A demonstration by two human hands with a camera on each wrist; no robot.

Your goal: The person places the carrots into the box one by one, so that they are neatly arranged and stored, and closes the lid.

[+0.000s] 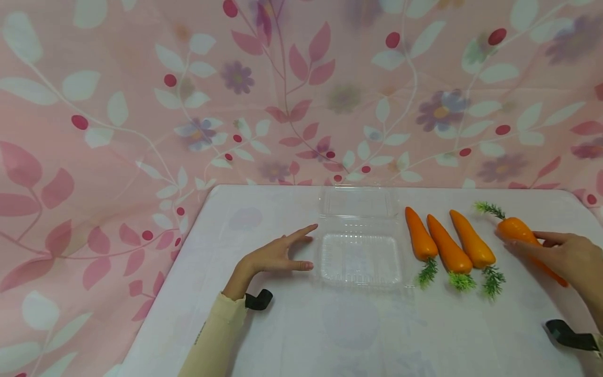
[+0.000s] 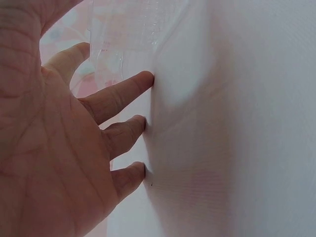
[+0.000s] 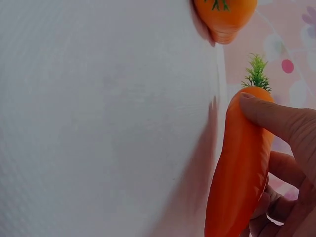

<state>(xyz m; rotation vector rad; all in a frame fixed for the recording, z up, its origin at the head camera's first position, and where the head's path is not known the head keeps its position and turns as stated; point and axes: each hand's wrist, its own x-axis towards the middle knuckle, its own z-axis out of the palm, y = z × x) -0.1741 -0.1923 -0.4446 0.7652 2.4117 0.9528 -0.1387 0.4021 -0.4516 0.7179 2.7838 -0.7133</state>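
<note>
Four carrots are in view, and one carrot (image 1: 515, 229) is in the grasp of the right hand (image 1: 567, 256), at the right side of the table (image 1: 301, 335). Its long axis runs aslant: the leafy top (image 1: 490, 209) points to the far left, the thin tip to the near right. The thumb lies along one side, with fingers round the other. Three loose carrots (image 1: 449, 244) lie side by side to its left, pointing the other way, tips toward the far edge and greens toward the person.

The left hand (image 1: 275, 256) grasps nothing; its fingers are spread beside the left edge of a clear plastic box (image 1: 360, 259), whose lid (image 1: 360, 201) is folded back. Whether a finger touches the box is hard to tell.

Part of the held carrot is hidden by the right hand in the head view, and its tip is cut off in the right wrist view. The box is so clear that its edges fade into the cloth.

White cloth with faint pale marks covers the table. Behind and to the left hangs a pink curtain (image 1: 282, 110) printed with leaves, flowers and red berries.
</note>
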